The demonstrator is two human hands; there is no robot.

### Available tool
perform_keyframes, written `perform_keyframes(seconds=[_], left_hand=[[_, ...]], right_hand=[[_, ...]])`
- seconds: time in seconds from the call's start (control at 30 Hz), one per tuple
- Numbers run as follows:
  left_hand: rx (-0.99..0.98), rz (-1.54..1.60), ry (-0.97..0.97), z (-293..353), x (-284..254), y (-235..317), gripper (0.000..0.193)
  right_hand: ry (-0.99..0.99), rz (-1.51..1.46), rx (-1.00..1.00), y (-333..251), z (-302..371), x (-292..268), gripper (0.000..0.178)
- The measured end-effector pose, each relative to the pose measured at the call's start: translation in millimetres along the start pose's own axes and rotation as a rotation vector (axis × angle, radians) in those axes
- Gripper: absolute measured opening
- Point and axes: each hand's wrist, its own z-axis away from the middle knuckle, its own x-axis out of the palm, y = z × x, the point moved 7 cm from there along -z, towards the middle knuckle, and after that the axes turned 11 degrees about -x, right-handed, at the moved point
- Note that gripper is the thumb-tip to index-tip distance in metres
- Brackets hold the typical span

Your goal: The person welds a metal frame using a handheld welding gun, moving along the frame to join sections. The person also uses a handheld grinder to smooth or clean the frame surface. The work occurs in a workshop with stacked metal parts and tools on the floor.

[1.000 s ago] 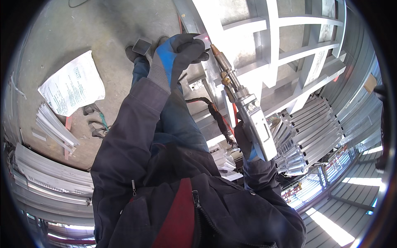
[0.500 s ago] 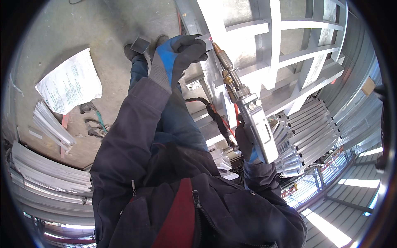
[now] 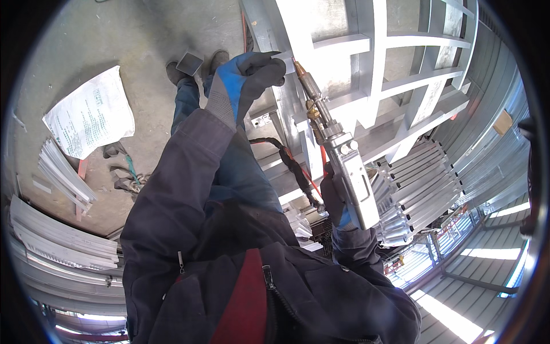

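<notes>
Right hand (image 3: 335,200) closed around welding torch (image 3: 344,166), centre frame, nozzle pointing up-left. Left hand (image 3: 243,80), gloved, pinching small metal piece (image 3: 285,55) just beside torch tip, against white steel frame (image 3: 372,69).

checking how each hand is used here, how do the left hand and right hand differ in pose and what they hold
The left hand is raised and stretched far out, fingertips pinching a small metal piece against the pale metal frame. The right hand stays low and close to the body, wrapped around the grip of the silver welding gun. The left hand shows its whole back; the right is mostly hidden behind the gun. Both wear blue and dark work gloves.
</notes>
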Motion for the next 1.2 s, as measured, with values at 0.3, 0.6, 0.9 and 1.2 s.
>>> perform_keyframes(seconds=[0.3,0.6,0.9,1.2], left_hand=[[0.001,0.016,0.026,-0.3,-1.0,-2.4,0.043],[0.002,-0.005,0.013,-0.9,-0.4,0.2,0.026],[0.006,-0.030,0.021,-2.9,-3.6,-3.8,0.039],[-0.006,0.047,0.036,2.1,0.5,1.9,0.031]], right_hand=[[0.020,0.230,-0.085,-9.3,-10.8,4.2,0.012],[0.022,0.267,-0.184,-22.9,-15.5,2.0,0.011],[0.117,-0.252,0.098,-3.1,-4.0,2.3,0.019],[0.069,-0.180,-0.183,-4.1,-5.1,6.3,0.031]])
